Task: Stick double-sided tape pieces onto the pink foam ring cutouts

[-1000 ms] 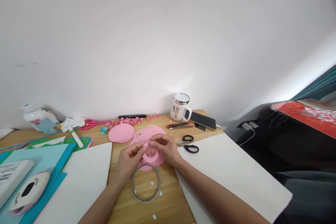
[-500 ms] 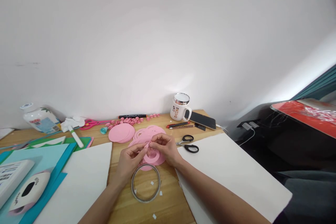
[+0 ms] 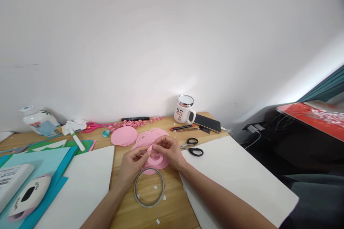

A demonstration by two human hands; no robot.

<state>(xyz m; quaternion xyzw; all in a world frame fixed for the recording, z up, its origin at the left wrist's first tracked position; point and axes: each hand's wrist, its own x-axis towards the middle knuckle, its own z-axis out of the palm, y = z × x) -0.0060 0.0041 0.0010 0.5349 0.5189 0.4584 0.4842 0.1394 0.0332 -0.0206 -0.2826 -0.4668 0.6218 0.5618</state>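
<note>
Fingertips meeting, my left hand (image 3: 134,161) and my right hand (image 3: 169,151) pinch a small strip of pink paper (image 3: 150,148) between them. Fingers partly cover it, so its full shape is hidden. Beneath them lie pink paper rings (image 3: 156,161) and cut-out sheets. A stack of pink paper circles (image 3: 123,136) is to the left, beyond my left hand. Just in front of my hands, a roll of tape (image 3: 149,187) lies flat on the wooden table, with several tiny white scraps in and around it. Black-handled scissors (image 3: 193,146) rest right of my right hand.
White boards (image 3: 239,171) flank the work area. At the back stand a white mug (image 3: 184,109), a phone (image 3: 206,123), pencils, a black marker (image 3: 135,118) and small pink paper curls (image 3: 129,124). Coloured paper, pink scissors and a plastic bottle (image 3: 41,121) are at left.
Both hands stay almost in place, still pinching the pink paper strip, with only a slight shift of the fingers. The other things have not moved.
</note>
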